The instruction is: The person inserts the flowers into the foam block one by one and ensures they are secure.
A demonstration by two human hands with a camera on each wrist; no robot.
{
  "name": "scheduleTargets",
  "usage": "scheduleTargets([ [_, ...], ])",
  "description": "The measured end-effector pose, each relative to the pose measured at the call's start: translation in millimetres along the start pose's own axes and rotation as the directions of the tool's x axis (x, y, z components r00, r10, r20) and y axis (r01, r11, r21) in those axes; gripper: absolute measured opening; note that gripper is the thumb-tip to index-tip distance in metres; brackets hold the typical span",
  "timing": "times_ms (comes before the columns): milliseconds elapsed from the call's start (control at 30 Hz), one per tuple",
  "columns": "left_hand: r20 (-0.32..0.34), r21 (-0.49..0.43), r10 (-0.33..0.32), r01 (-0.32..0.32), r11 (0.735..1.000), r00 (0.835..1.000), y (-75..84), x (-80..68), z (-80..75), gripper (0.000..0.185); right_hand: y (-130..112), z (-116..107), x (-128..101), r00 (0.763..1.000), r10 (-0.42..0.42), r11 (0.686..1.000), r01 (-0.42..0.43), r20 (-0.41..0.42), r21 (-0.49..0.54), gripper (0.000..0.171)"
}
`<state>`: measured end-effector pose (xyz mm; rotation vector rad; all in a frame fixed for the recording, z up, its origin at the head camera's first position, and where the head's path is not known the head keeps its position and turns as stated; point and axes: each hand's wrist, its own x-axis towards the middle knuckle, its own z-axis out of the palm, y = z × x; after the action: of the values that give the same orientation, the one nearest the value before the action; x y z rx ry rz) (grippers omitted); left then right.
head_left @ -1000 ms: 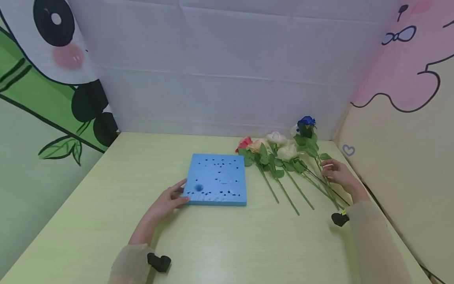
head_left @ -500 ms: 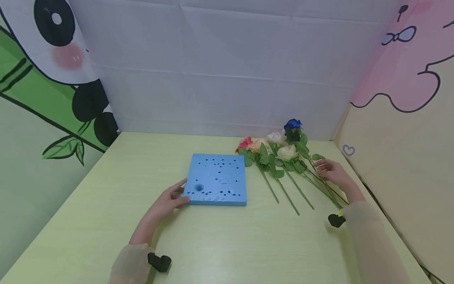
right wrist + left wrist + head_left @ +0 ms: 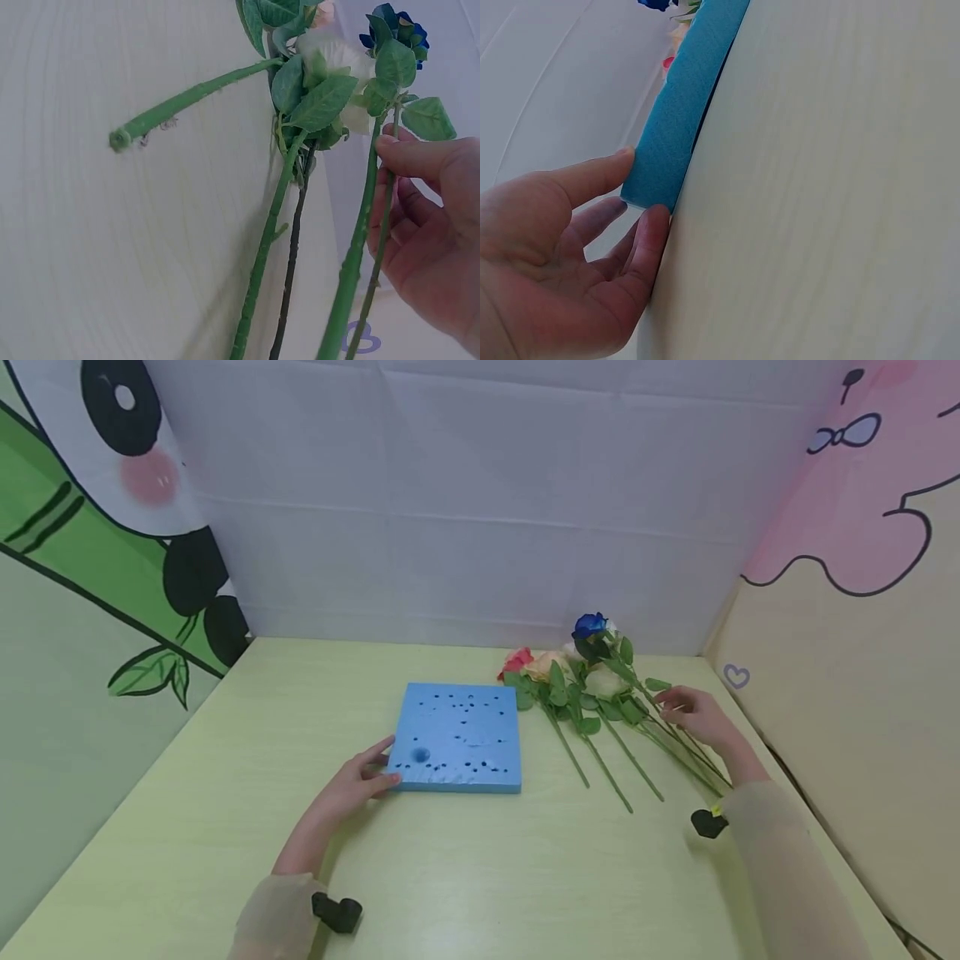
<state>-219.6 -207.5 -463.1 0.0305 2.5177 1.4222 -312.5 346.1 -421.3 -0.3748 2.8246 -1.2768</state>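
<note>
My right hand pinches the blue rose stem, seemingly lifted, right of frame, while my left hand, fingers relaxed, touches the foam block on the counter.

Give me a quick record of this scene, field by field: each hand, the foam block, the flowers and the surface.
left hand: thumb and fingers touching the near left corner of the blue foam block
right hand: pinching the stem of the blue rose, bloom lifted above the others
foam block: flat on the table, top full of small holes
other flowers: red, peach and cream blooms lying right of the block, stems toward the person
table: pale yellow-green
</note>
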Motion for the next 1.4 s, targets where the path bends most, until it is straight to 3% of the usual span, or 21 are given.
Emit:
scheduleTargets([
  [367, 0.006, -0.007, 0.015, -0.015, 1.000, 1.000, 1.3, -2.5, -0.4, 0.071, -10, 18, 2, 0.998, -0.007, 0.999, 0.010, 0.056, -0.044, 0.031],
  [767, -0.002, 0.000, 0.000, 0.000, 1.000, 1.000, 1.8, -3.1, 0.1, 0.070, -33, 17, 10, 0.999, -0.049, 0.997, 0.049, -0.001, -0.056, 0.029],
  [1167, 0.007, -0.014, 0.037, -0.036, 0.999, 0.999, -4.1, 2.1, 0.0, 0.071, -63, 25, 18, 0.997, -0.075, 0.997, 0.075, -0.031, 0.000, 0.028],
  [1267, 0.009, -0.024, 0.045, -0.045, 0.999, 0.999, -4.8, 2.8, -0.3, 0.071, -82, 27, 15, 0.997, -0.068, 0.997, 0.070, -0.030, 0.036, 0.029],
  [1400, 0.011, -0.014, 0.029, -0.029, 0.999, 1.000, -4.0, 2.5, -0.8, 0.071, -89, 34, 22, 0.996, -0.059, 0.993, 0.065, -0.065, 0.099, 0.030],
])
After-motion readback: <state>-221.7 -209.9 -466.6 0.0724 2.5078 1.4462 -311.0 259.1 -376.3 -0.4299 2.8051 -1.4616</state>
